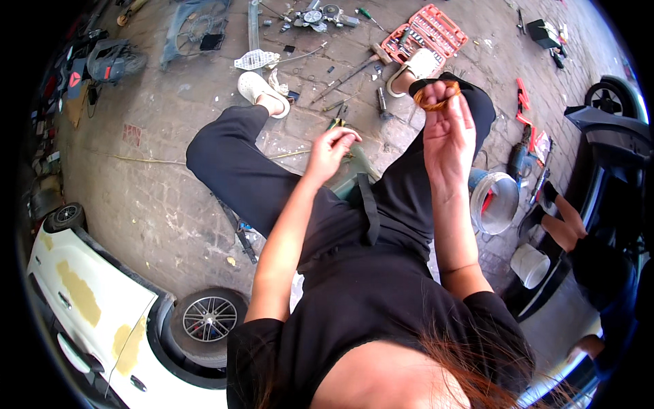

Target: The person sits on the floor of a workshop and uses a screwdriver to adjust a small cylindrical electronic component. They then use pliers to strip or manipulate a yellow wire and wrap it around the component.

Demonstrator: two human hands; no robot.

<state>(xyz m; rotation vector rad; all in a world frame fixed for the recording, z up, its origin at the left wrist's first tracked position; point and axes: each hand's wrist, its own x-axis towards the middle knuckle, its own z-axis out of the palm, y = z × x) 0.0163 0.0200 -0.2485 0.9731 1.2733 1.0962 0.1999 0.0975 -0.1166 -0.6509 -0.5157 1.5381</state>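
My right hand (pixel 446 136) is raised over my right knee, palm facing me. Its fingers are closed on an orange-brown coil of thin wire or cord (pixel 428 105). Between my thighs, my left hand (pixel 330 151) is closed, thumb and forefinger pressed together. Whatever its fingertips may hold is too small to make out. Just below that hand lies a pale green piece (pixel 366 163) between my legs, partly hidden. A dark strap (pixel 368 208) hangs across it.
An open red socket set case (pixel 436 33) and a hammer (pixel 380 54) lie ahead on the paved floor. A white bucket (pixel 495 202) stands by my right leg. Left is a white car (pixel 88 300) with filler patches. Another person's legs (pixel 565 221) show at right.
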